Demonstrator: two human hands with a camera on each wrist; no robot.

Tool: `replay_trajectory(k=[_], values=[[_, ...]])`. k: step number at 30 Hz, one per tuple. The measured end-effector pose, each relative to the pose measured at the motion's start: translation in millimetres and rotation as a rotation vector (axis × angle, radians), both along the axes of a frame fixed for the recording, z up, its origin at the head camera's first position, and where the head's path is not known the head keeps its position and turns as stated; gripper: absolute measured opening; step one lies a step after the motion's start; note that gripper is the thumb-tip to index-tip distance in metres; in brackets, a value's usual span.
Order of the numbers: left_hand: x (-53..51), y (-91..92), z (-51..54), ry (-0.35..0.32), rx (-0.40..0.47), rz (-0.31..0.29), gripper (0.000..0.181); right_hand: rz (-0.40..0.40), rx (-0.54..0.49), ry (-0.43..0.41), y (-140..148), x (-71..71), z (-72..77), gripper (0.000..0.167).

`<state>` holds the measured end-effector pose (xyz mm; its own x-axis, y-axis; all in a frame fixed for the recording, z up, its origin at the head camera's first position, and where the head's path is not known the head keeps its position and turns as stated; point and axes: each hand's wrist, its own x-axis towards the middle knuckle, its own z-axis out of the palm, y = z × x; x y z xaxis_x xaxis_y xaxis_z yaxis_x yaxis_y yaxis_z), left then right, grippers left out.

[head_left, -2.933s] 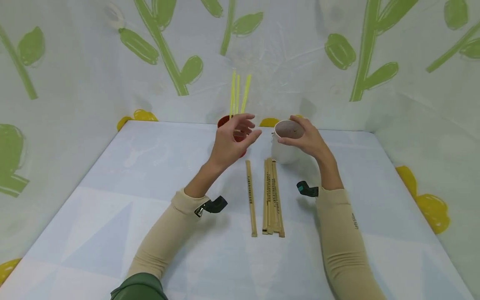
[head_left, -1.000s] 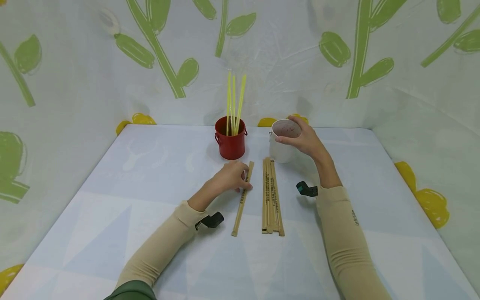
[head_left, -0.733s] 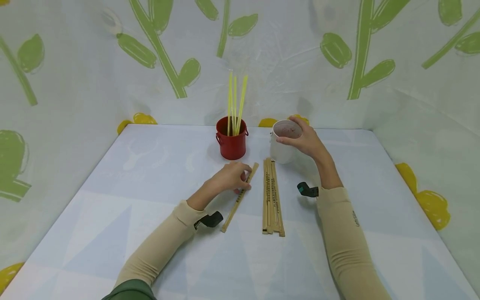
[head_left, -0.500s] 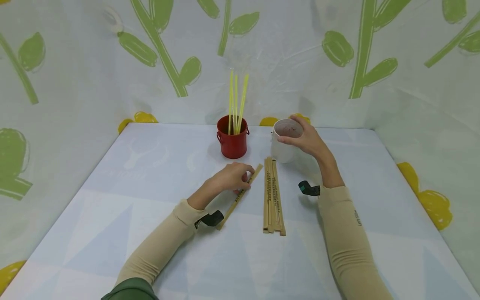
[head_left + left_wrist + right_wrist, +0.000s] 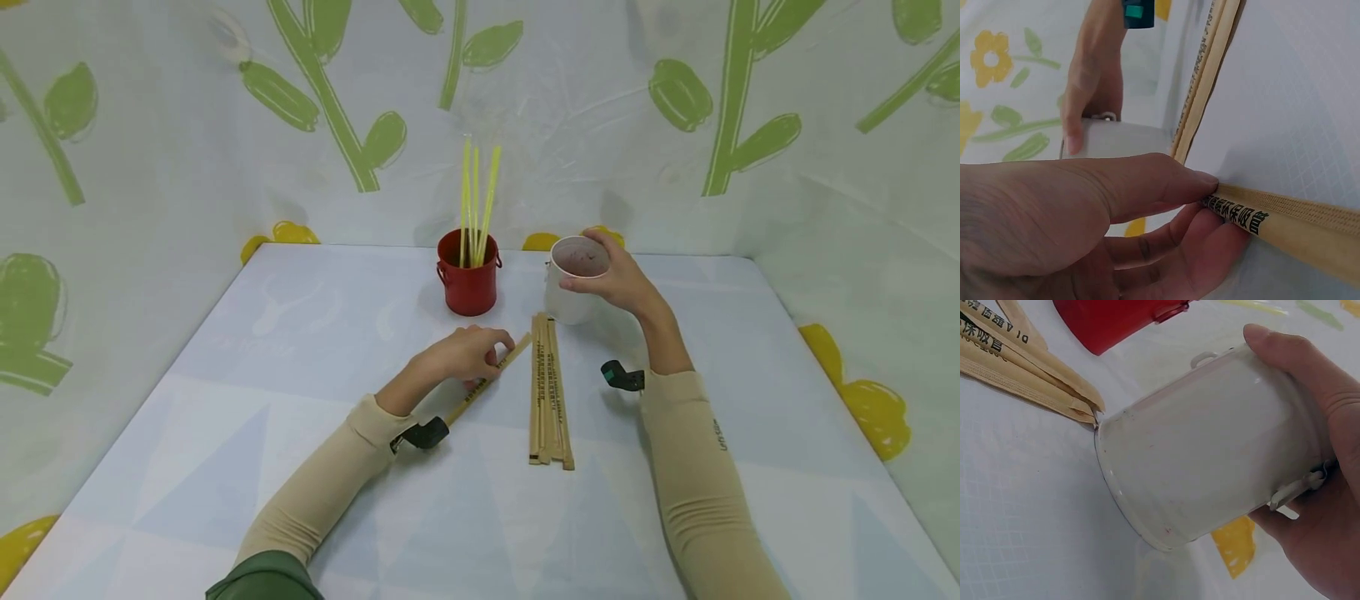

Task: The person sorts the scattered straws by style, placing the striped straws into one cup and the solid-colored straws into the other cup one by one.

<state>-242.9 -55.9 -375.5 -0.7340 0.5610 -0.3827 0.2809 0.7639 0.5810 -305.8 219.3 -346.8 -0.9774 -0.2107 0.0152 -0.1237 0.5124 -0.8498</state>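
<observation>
My left hand [image 5: 463, 357] pinches a paper-wrapped straw [image 5: 1297, 234] between thumb and fingers; the straw slants, its near end passing behind the wrist camera in the head view. With my right hand [image 5: 618, 275] I grip the rim of a white bucket [image 5: 1210, 450], which stands upright on the table. Several more wrapped straws [image 5: 550, 392] lie in a bundle just in front of that bucket. To its left stands a red bucket [image 5: 470, 287] holding a few yellow straws [image 5: 480, 204] upright.
The table [image 5: 247, 433] carries a pale blue and white cover. Behind it rises a white wall [image 5: 570, 100] with green plant prints. Black cameras [image 5: 622, 375] are strapped to both wrists.
My left hand has come down from beside the red bucket to the single wrapped straw, taken hold of it and turned it from nearly straight to slanted. My right hand stays on the white bucket.
</observation>
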Motion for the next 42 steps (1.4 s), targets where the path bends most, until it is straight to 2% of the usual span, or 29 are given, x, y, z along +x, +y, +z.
replay_trajectory(k=[5,23,32,38,42], values=[[0.0,0.1,-1.0,-0.003,0.013,-0.002,0.043,0.008,-0.020,-0.003,-4,10.3,9.6,0.092],[-3.4,-1.6,-1.7,0.002,0.019,0.016,0.045,-0.012,-0.006,0.003,-7,15.9,10.7,0.090],[-5.0,-1.3,-2.9,0.079,0.012,0.037,0.046,-0.008,-0.012,0.001,-7,15.9,11.7,0.090],[-7.0,-0.8,-1.6,0.090,0.060,0.065,0.042,-0.014,-0.008,0.007,-9,17.1,13.6,0.090],[-9.2,-0.9,-0.9,0.105,0.123,0.079,0.041,-0.012,0.000,0.011,-9,17.3,14.2,0.092]])
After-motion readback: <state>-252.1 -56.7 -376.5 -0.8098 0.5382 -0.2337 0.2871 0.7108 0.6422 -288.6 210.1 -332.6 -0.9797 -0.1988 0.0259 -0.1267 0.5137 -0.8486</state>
